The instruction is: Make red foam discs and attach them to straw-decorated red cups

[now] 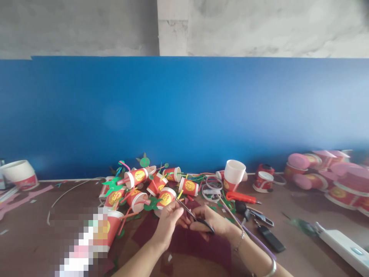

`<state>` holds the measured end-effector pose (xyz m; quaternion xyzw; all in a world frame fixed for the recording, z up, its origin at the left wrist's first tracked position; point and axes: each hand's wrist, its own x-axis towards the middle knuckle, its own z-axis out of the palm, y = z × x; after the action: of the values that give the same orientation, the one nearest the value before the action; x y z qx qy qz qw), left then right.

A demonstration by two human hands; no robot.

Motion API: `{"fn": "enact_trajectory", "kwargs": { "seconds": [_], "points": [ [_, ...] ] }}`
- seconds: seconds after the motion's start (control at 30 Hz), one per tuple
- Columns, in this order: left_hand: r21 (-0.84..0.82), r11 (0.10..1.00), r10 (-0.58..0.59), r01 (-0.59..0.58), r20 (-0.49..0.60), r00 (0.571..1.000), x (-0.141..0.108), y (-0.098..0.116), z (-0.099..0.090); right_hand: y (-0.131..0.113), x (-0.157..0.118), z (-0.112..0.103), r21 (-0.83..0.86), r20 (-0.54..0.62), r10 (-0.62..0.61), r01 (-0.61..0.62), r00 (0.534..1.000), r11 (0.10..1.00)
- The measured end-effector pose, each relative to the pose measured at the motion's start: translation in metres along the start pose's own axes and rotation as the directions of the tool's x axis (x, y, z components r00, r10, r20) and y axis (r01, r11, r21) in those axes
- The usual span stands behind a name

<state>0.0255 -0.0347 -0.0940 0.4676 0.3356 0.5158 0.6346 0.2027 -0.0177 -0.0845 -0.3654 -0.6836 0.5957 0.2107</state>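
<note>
My right hand (211,220) grips black-handled scissors (208,226), whose blades (184,207) point up and left, passing close by the left fingertips. My left hand (169,222) is closed in a pinch on what looks like a small piece of red paper, mostly hidden by the fingers. Beneath both hands lies a dark red sheet of paper (213,250) on the brown table. Just beyond them is a pile of red-and-white paper cups (167,198) with yellow emblems, straws and green paper cutouts (114,185).
A white cup stack (235,171) stands behind my right hand. To the right are an orange-red cutter (240,197), keys with a black fob (271,237) and a white glue gun (343,246). Pink-topped cup pieces (346,188) sit far right. Pink strips (25,200) lie left.
</note>
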Motion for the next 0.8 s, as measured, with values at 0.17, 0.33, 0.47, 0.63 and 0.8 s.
{"fn": "enact_trajectory", "kwargs": {
  "seconds": [0.17, 0.33, 0.47, 0.63, 0.8],
  "points": [
    [-0.014, 1.0, -0.021, 0.021, -0.026, 0.999, 0.0, 0.002, 0.002, -0.003, -0.005, -0.012, -0.003, -0.061, -0.006, 0.006, 0.998, 1.0],
    [0.209, 0.96, -0.197, 0.185, 0.04, 0.98, 0.001, -0.008, 0.005, 0.004, 0.002, -0.03, -0.161, -0.537, -0.086, -0.002, 0.84, 0.987],
    [0.433, 0.873, -0.282, 0.224, 0.072, 0.957, -0.002, -0.018, 0.007, 0.018, 0.011, -0.027, -0.453, -0.707, -0.138, -0.295, 0.694, 0.842],
    [0.59, 0.802, -0.137, 0.093, 0.031, 0.99, -0.006, -0.012, 0.006, 0.017, 0.012, -0.009, -0.616, -0.654, -0.203, -0.357, 0.729, 0.703],
    [0.712, 0.702, 0.016, 0.024, -0.049, 0.999, -0.006, -0.008, 0.004, 0.009, 0.01, 0.002, -0.695, -0.584, -0.325, -0.251, 0.744, 0.674]
  ]
}}
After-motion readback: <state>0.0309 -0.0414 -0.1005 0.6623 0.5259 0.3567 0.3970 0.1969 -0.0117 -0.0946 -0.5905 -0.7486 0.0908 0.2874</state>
